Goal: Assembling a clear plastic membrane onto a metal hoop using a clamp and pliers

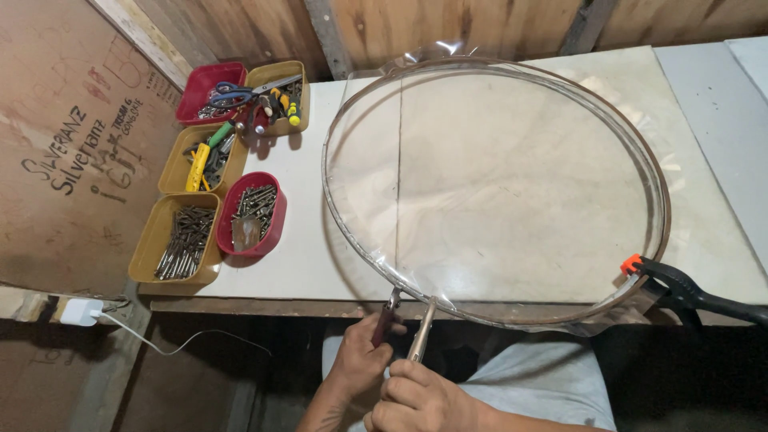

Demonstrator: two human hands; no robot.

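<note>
1. Plainly, a large hoop [652, 172] covered with clear film [496, 184] was laid flat on the pale table [304, 264], its near edge overhanging the table front just above the hands.
2. Pliers [404, 320] were held in both hands; the tool's long axis ran up and away from the person, and its nose met the hoop's near rim, left of the middle.
3. The left hand [362, 364] was closed round the dark red handle, and the right hand [420, 400] was curled shut on the bare metal handle beside it; the left hand was seen nearer the rim, the right lower and closer to the body.
4. Whether film was pinched in the pliers' nose could not be told.
5. The film was seen as thin, glossy and wrinkled at the edges, with loose folds past the rim; the hoop looked like a narrow, rigid brown band.
6. A black clamp [688, 292] with an orange tip was fixed on the rim at the right, well apart from the hands.
7. Red and yellow trays [200, 172] of screws, nails, scissors and screwdrivers were set at the left of the table, apart from the hoop.
</note>
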